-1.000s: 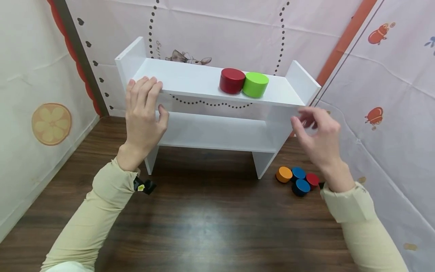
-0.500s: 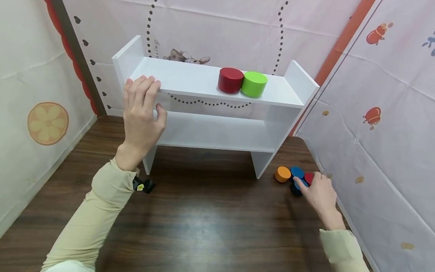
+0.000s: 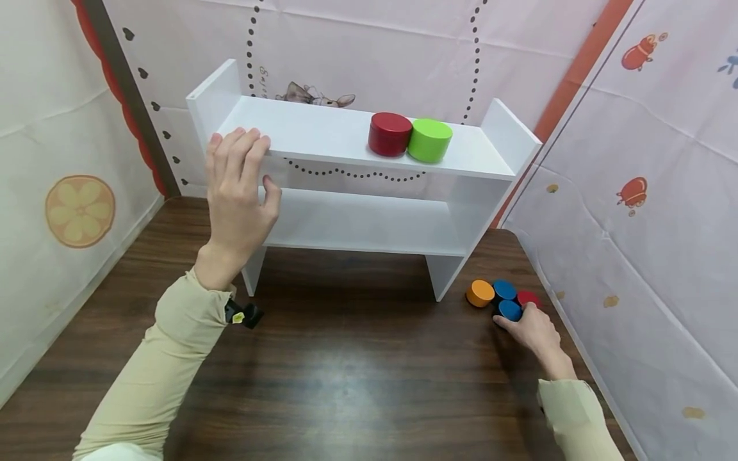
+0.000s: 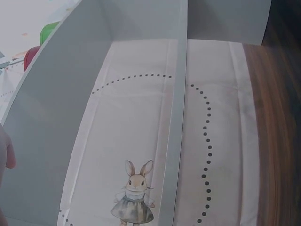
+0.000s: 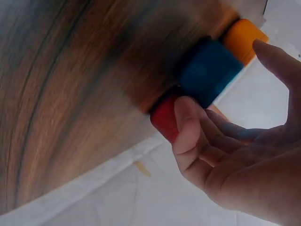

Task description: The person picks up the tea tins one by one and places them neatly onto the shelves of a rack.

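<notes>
My left hand (image 3: 239, 192) rests on the front edge of the white shelf unit's top board (image 3: 311, 131), near its left end, fingers laid over the edge. On that board a dark red round tin (image 3: 389, 134) stands against a light green round tin (image 3: 430, 141). My right hand (image 3: 535, 331) is down at the table's right side, thumb and fingers curled around the sides of the front blue round tin (image 3: 510, 310). Beside it are another blue tin (image 3: 504, 289), an orange tin (image 3: 480, 293) and a red tin (image 3: 527, 298), partly covered by my fingers.
The shelf unit has a lower board (image 3: 363, 221) and upright side panels (image 3: 510, 137). It stands on a dark wooden table (image 3: 346, 371). Printed cloth walls (image 3: 663, 256) close in the back, left and right sides.
My right hand has come down from beside the shelf's right end to the tins on the table and closed in around the front blue one. My left hand keeps its place.
</notes>
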`<act>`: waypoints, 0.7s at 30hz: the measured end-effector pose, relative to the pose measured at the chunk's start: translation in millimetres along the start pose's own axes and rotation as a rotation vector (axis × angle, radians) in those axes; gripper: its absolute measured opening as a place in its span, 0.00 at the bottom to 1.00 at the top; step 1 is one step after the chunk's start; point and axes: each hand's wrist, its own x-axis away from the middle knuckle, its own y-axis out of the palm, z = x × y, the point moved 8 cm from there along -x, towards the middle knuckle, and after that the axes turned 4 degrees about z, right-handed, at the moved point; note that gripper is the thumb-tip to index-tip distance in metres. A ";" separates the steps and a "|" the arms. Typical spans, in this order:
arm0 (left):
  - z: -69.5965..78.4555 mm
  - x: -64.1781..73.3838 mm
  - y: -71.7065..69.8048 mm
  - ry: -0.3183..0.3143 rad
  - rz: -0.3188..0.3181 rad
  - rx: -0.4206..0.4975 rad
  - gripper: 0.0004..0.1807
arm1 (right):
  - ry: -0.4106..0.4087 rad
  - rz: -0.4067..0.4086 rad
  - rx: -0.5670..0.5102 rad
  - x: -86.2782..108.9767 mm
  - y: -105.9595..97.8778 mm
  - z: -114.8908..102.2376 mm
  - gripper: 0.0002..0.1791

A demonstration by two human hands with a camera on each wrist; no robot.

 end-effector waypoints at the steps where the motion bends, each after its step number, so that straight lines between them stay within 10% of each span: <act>1: 0.3 -0.1 0.4 0.002 -0.003 -0.003 0.25 | 0.003 -0.004 -0.009 -1.8 1.3 0.2 0.50; 21: 0.7 -0.2 1.2 0.002 -0.008 -0.011 0.25 | -0.148 0.048 -0.111 -3.2 2.7 -17.7 0.45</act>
